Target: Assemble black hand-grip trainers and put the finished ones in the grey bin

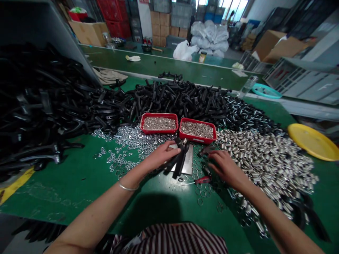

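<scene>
My left hand [169, 152] is closed around a black plastic handle part [180, 162], with a small metal sleeve [184, 141] at its upper end. The part is held over a flat metal plate [188, 163]. To the right, my right hand [224, 165] has its thumb and fingers apart, the fingertips at a dark tool [204, 151] whose kind I cannot make out. Below that hand, a screwdriver [203, 180] with a red handle lies on the table. Thin metal rings [200, 201] are scattered around it.
Two red trays [159, 132] [197, 140] of tiny metal pieces stand ahead. Small nuts [124, 155] lie left, metal sleeves [265, 158] right. Black handle parts [180, 98] are heaped behind and in a tilted grey bin [79, 38]. A yellow lid [312, 141] sits far right.
</scene>
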Tool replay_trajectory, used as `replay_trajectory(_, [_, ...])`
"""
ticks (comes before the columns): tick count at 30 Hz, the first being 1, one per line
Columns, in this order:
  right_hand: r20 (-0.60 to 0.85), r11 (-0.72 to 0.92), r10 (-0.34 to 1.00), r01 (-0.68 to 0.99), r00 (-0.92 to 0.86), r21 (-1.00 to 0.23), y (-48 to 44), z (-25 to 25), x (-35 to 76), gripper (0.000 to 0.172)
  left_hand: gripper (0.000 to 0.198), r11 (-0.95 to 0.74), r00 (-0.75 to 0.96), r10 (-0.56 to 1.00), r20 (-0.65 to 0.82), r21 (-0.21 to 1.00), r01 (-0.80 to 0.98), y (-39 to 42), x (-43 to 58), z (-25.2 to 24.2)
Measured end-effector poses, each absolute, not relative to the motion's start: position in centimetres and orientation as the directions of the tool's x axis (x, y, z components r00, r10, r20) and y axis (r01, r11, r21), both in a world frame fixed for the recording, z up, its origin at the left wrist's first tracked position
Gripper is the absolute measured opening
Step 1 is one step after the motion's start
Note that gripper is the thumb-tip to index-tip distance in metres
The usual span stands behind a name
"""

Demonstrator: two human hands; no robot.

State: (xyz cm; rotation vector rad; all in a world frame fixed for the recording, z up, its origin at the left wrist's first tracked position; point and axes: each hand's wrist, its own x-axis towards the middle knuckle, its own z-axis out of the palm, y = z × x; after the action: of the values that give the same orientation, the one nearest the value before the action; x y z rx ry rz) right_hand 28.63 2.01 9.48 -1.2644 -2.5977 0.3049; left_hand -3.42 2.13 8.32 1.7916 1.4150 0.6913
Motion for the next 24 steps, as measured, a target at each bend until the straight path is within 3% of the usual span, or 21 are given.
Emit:
replay_trajectory(3, [-0.026,0.68,0.696,0.67,-0.718,-0.3,-0.7,8.9,27.9,0.017,0.059,-0.127,0.16,0.987,0.011,0.662,0.739,2.8,-4.7,7.4])
replay_trajectory(7, [0.006,0.677,0.712,0.683,-0.703,-0.273,-1.4,7.7,27.9,0.007,0.036,-0.192,0.207,0.978,0.033,0.536,0.822,2.1,-5.4,6.4])
replay_trajectory(9, [0.004,0.636,0.747,0.713,-0.664,-0.295,-0.8,8.4,28.3,0.009,0.034,-0.231,0.187,0.973,0.139,0.493,0.839,0.9,-4.8,7.2])
replay_trajectory(11, [-0.014,0.561,0.794,0.741,-0.608,-0.368,-0.1,10.0,28.6,0.013,0.035,-0.332,0.251,0.94,0.229,0.462,0.823,-0.6,-3.8,8.6])
replay_trajectory(14, [-0.044,0.443,0.825,0.694,-0.563,-0.567,0.1,12.5,27.8,0.016,0.04,-0.525,0.471,0.85,0.234,0.446,0.725,-2.8,-1.8,10.1])
replay_trajectory(16, [-0.052,0.326,0.85,0.601,-0.524,-0.73,-0.2,13.3,26.3,0.019,0.038,-0.558,0.516,0.826,0.227,0.457,0.693,-3.8,-0.7,10.2])
replay_trajectory(19, [-0.091,0.066,0.891,0.326,-0.445,-0.943,-0.5,12.7,23.5,0.029,0.039,-0.536,0.473,0.841,0.262,0.519,0.666,-4.5,0.1,9.3])
replay_trajectory(21, [-0.121,-0.059,0.888,0.152,-0.443,-0.987,-0.3,11.6,21.9,0.029,0.038,-0.516,0.442,0.854,0.274,0.547,0.659,-4.6,0.2,8.6])
replay_trajectory(24, [-0.111,-0.118,0.909,0.008,-0.401,-0.993,0.8,9.7,20.6,0.027,0.038,-0.378,0.282,0.924,0.256,0.526,0.762,-4.1,-0.2,7.4])
